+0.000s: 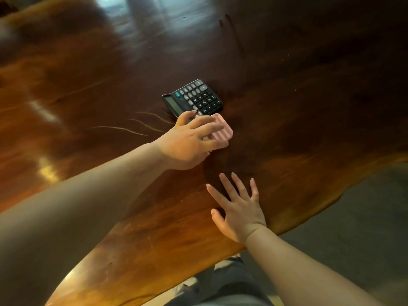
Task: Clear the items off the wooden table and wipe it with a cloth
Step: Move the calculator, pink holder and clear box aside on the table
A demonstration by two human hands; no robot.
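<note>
Clearing looks unfinished: the left grip (pixel 187 141) holds a pink ribbed block (pixel 223 130) on the tabletop (pixel 309 129), just near of the black calculator (pixel 196 98), while the right grip (pixel 239 208) rests wide and flat nearer, wiping not yet begun

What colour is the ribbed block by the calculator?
The block is pale pink; head view shows it best.

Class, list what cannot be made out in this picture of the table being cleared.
Pink block: head view, near part covered by the left hand gripping it.
Calculator: near corner behind that hand's fingers; screen too dark to read.
Table: far end blurred by glare, cut off by the frame.
Cloth: none in view.
</note>
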